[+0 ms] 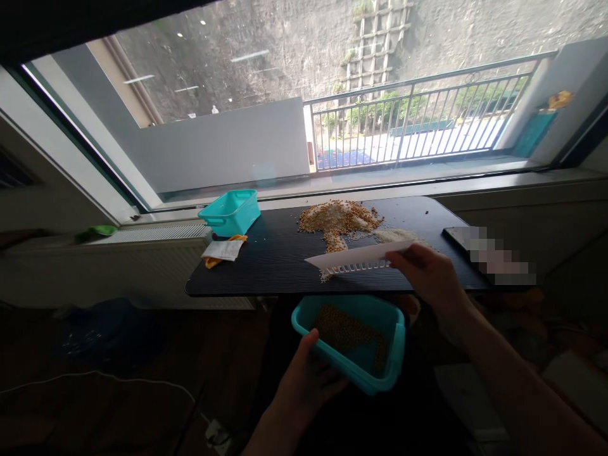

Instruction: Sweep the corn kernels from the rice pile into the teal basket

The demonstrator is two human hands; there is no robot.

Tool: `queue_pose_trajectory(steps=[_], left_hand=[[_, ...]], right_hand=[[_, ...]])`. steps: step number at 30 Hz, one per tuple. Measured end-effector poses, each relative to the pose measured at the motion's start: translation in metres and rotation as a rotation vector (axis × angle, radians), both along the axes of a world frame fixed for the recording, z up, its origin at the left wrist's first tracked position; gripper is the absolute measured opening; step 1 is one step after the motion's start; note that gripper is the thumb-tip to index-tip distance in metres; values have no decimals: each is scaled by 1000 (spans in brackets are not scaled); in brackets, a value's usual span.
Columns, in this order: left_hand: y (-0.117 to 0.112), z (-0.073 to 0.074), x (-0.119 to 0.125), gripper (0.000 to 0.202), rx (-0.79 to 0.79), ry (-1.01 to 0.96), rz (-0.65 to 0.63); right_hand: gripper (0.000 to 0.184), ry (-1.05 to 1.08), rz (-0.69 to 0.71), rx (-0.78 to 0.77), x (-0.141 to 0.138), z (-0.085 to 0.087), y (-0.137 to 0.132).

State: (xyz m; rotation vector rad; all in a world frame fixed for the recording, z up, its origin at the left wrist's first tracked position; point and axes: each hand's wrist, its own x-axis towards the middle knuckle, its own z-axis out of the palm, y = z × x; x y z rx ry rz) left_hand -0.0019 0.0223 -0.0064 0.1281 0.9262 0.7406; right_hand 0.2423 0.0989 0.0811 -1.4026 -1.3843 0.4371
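Observation:
My right hand [427, 272] pinches the right end of a long white strip [354, 256] with a row of slots along its lower edge. The strip is above the front of the dark table, close to a heap of mixed golden and white grains [339, 216]. A trail of grains [335, 242] runs from the heap toward the strip. Below the table's front edge, my left hand [308, 373] grips a teal plastic bin [396, 354], thumb over its rim and fingers beneath. Golden-brown grains [344, 326] lie in the bin; their exact kind is unclear. White grains [394, 236] lie behind my right hand.
A second teal bin [237, 218] stands at the table's [280, 272] back left, with a folded cloth or paper [223, 251] before it. A dark flat device [475, 253], partly blurred out, lies at the right. A window and radiator [161, 235] are behind; a cable [133, 379] crosses the floor.

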Motion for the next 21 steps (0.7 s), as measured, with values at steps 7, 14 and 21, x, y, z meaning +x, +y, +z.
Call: queue_pose_trajectory(steps=[7, 14, 21], left_hand=[[0, 4, 2, 62, -5, 7, 4], [1, 4, 0, 61, -1, 23, 2], [1, 5, 0, 61, 11, 30, -7]], right_hand=[[21, 56, -23, -11, 1, 2, -5], [22, 48, -1, -35, 5, 3, -2], [21, 112, -32, -74, 2, 11, -9]])
